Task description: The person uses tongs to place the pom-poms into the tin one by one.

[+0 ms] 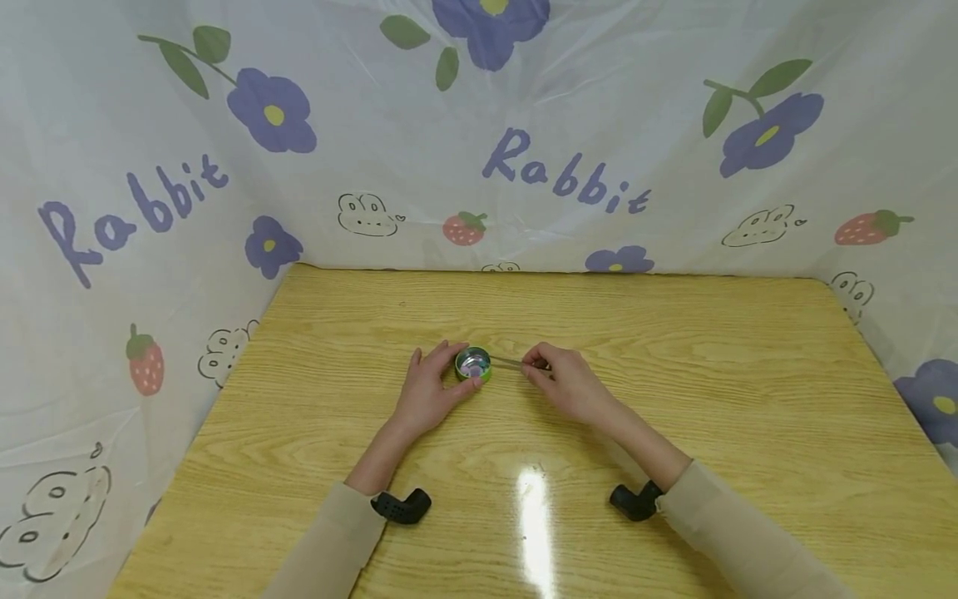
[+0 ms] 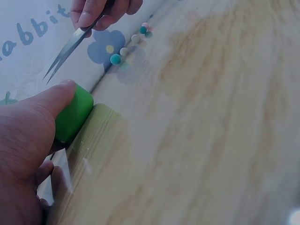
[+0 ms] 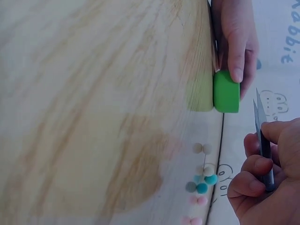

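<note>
Though contents (image 1: 474,368) of green container (image 3: 227,92) blur, left fingers (image 1: 449,354) grip it, right fingers (image 3: 251,182) pinch partly hidden tweezers (image 2: 73,43)

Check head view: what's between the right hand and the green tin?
The tweezers: gripped by the right hand, their prongs point across the gap toward the green tin. Tabletop shows around them. Head view shows it.

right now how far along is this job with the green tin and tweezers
Done: the green tin stands open side up; coloured patches inside are too small to identify. In hand: the left hand holds the tin; the right hand holds tweezers with empty tips. Left, probably to go in: pink, teal and white balls on the table.
</note>
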Available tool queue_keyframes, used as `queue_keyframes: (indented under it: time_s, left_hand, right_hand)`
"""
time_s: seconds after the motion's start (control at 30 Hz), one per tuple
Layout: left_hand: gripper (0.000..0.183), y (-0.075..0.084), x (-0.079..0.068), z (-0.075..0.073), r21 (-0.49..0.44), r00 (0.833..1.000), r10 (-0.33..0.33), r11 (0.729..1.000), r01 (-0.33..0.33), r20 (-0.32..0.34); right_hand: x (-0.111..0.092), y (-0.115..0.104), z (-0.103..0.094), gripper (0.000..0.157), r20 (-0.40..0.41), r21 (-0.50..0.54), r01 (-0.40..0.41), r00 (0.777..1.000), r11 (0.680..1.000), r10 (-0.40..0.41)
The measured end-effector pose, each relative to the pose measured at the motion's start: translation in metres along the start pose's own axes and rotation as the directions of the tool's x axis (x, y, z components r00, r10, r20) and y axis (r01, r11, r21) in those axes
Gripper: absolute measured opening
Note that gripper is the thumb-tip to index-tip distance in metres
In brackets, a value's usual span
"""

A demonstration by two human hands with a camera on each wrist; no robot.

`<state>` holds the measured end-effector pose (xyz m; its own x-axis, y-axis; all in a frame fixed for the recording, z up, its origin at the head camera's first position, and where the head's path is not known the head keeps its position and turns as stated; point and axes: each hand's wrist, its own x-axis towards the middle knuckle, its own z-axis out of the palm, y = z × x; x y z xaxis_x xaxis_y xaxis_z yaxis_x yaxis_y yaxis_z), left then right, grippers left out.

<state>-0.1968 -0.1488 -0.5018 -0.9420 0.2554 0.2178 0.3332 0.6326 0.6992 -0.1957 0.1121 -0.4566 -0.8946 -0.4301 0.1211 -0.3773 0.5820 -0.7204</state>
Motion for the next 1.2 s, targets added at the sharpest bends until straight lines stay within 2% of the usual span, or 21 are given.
queue_keyframes:
  time_s: [0.4, 0.63, 0.93, 1.2]
  left_hand:
    - [0.063, 0.002, 0.000, -0.002, -0.003, 1.000, 0.012, 1.000, -0.012, -0.004]
    - [0.062, 0.001, -0.002, -0.003, -0.001, 1.000, -0.027, 1.000, 0.027, 0.011]
    - [0.063, 0.002, -0.003, -0.002, -0.011, 1.000, -0.007, 1.000, 0.007, -0.004]
    - [0.062, 0.003, -0.001, 0.000, -0.004, 1.000, 0.001, 1.000, -0.001, 0.002]
  right_hand:
    - [-0.015, 0.015, -0.023, 0.017, -0.021, 0.014, -0.048, 0.999, 0.999, 0.049]
    - [-0.019, 0.029, -0.035, 0.018, -0.043, -0.012, -0.048, 0.998, 0.999, 0.047]
    - [-0.025, 0.046, -0.041, 0.018, -0.070, -0.059, -0.071, 0.995, 0.996, 0.067]
    - [-0.026, 0.053, -0.043, 0.016, -0.080, -0.082, -0.093, 0.993, 0.992, 0.086]
